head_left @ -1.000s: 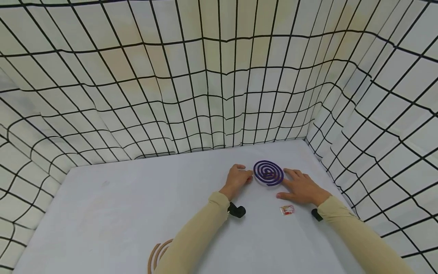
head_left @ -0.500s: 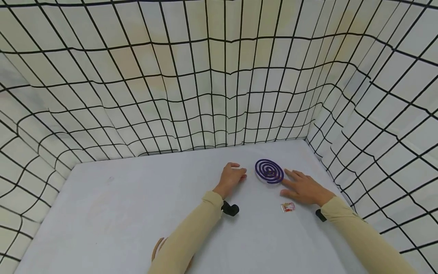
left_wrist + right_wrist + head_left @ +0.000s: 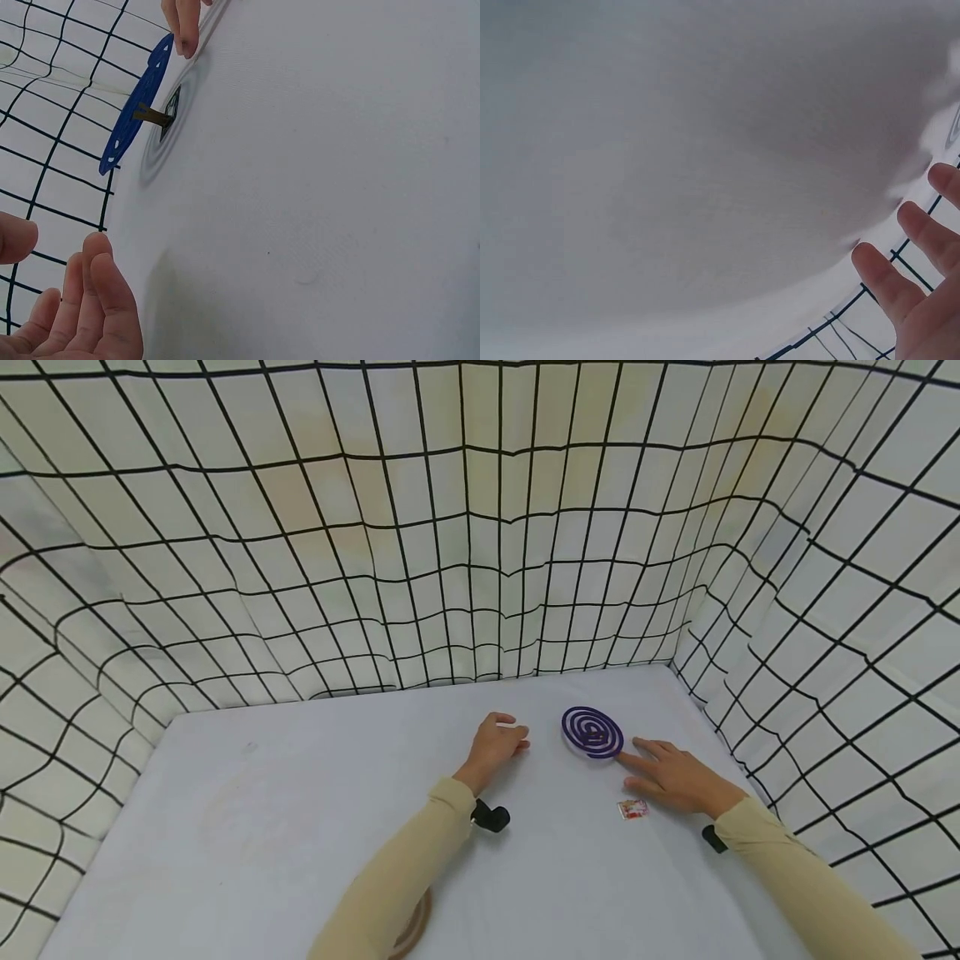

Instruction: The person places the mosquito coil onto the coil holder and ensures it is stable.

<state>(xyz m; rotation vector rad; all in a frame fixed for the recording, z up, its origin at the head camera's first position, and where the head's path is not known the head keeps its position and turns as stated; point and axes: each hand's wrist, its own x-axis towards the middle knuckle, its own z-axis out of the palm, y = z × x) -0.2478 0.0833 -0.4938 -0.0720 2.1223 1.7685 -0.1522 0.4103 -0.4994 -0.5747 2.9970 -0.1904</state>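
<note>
A purple-blue mosquito coil (image 3: 592, 732) is raised above the white table, toward its far right. In the left wrist view, the tilted coil (image 3: 129, 124) sits on a small metal stand (image 3: 166, 118). My left hand (image 3: 493, 745) is to the coil's left, apart from it, fingers loosely bent and holding nothing. My right hand (image 3: 678, 781) lies at the coil's right with fingers spread. Its index fingertip is at the coil's near right edge; whether it touches, I cannot tell. In the right wrist view, the right-hand fingers (image 3: 930, 240) hold nothing.
A small red and white packet (image 3: 632, 810) lies on the table (image 3: 300, 827) in front of the right hand. Part of a brown coil (image 3: 422, 920) shows beneath the left forearm. Black netting (image 3: 480, 568) over white cloth walls the far side and both ends.
My left hand has drawn away from the coil to the left. The right hand has shifted slightly right and back, its fingers now mostly clear of the coil's edge.
</note>
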